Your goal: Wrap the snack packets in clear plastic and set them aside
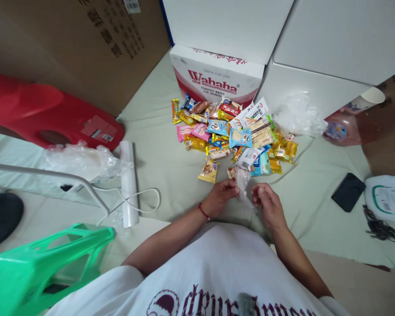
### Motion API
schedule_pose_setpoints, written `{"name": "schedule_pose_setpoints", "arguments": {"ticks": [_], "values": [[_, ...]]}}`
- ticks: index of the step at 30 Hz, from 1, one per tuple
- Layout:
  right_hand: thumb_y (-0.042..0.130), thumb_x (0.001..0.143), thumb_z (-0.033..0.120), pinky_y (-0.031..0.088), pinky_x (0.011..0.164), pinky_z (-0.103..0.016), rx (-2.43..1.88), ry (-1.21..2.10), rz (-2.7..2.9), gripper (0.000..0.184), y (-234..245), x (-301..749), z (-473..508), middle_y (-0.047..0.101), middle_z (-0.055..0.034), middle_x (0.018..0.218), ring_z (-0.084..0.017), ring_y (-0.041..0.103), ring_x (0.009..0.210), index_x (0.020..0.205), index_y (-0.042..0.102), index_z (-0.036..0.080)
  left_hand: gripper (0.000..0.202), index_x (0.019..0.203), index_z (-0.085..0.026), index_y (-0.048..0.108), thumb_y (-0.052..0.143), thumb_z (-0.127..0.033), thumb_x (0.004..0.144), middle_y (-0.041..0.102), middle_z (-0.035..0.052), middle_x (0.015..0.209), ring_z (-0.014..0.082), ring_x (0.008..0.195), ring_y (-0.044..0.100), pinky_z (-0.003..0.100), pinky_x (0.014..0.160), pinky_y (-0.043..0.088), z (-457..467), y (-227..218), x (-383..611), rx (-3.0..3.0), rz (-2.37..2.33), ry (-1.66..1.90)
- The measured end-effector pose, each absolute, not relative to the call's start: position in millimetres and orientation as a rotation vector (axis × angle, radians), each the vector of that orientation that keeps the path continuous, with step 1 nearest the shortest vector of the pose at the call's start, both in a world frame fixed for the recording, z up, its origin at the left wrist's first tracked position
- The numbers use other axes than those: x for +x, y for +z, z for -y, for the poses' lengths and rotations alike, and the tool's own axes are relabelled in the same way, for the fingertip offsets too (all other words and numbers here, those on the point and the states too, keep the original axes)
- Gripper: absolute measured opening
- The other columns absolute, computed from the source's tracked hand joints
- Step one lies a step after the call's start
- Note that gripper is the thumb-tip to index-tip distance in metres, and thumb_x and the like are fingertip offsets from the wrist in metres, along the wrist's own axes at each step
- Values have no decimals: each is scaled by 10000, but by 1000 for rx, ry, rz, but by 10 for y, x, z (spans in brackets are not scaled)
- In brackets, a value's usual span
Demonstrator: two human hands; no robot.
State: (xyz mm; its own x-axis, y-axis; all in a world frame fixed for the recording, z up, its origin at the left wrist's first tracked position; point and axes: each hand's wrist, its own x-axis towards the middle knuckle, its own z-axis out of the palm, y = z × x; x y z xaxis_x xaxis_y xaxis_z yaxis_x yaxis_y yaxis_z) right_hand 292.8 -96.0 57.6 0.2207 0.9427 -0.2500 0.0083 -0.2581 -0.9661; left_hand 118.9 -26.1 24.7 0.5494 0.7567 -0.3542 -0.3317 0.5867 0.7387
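Observation:
My left hand point(221, 196) and my right hand point(267, 205) are close together just in front of my body, both pinching a thin clear plastic bag point(242, 184) between them. The bag hangs crumpled between my fingertips. Right beyond my hands lies a pile of small wrapped snacks point(233, 131) in yellow, blue, pink and red wrappers, spread on a pale green sheet point(164, 162). A yellow cookie packet point(209, 170) is the nearest one on the left of my hands.
A roll of clear bags point(129, 182) and loose plastic point(82, 160) lie left. A Wahaha carton point(217, 77) and white boxes stand behind the pile. A black phone point(348, 192), a red stool point(46, 112) and a green stool point(42, 263) are nearby.

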Motion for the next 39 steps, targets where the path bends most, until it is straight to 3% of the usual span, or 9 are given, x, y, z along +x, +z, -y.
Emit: {"name": "schedule_pose_setpoints", "arguments": {"ticks": [6,10,17,19,22,27,30,32,39], "values": [[791,790,615,318,554,-251,-1512,1352,901,425,529,2849,823,501,38,637,-117,385,587,804,663,210,406,725,-155,676,902,-492,710,627,-19,734,118,731,521,268,763,400,286,229,1182,828,-667,702],[851,731,583,355,574,-245,-1481,1369,699,425,540,2958,804,546,38,648,-111,424,591,785,662,207,436,741,-144,657,923,-486,691,594,-32,699,92,676,507,246,702,391,222,213,1035,678,-659,712],[895,655,558,266,490,-238,-1503,1431,585,429,455,3243,859,459,53,594,-104,364,540,747,646,219,322,797,-162,650,924,-296,694,619,-32,716,91,650,581,218,644,465,117,203,763,388,-654,746],[840,713,572,303,517,-252,-1661,1308,726,404,409,3297,882,519,31,628,-116,403,565,773,676,208,307,794,-165,638,912,-254,687,620,-34,717,97,658,597,224,656,494,121,208,770,330,-644,742],[733,845,510,411,645,-286,-1895,791,950,313,437,3367,943,635,-6,761,-145,510,672,858,716,198,292,794,-165,622,889,-238,701,631,-28,736,108,679,617,243,675,520,125,217,804,291,-636,743],[644,958,342,445,712,-296,-1665,444,1349,146,743,3236,1090,643,-15,858,-163,575,774,896,695,221,307,819,-168,624,903,-238,709,600,-44,717,90,656,581,219,647,496,114,228,879,315,-670,794],[709,914,315,448,696,-299,-1549,513,1548,86,786,2962,1098,646,-20,862,-164,564,751,920,700,229,357,809,-173,612,933,-275,694,590,-53,712,84,651,565,214,640,493,130,234,970,342,-696,844],[755,871,347,434,661,-298,-1560,662,1564,156,707,2790,1049,640,-19,865,-156,530,699,963,714,228,389,791,-172,601,947,-313,684,603,-47,732,94,680,580,227,653,509,152,240,1035,373,-704,854],[754,848,479,331,592,-265,-1537,1238,1047,272,574,2852,866,526,32,664,-122,423,614,825,704,212,444,761,-157,618,977,-383,630,653,-18,800,121,791,634,280,766,572,188,252,1029,459,-752,810]]}}
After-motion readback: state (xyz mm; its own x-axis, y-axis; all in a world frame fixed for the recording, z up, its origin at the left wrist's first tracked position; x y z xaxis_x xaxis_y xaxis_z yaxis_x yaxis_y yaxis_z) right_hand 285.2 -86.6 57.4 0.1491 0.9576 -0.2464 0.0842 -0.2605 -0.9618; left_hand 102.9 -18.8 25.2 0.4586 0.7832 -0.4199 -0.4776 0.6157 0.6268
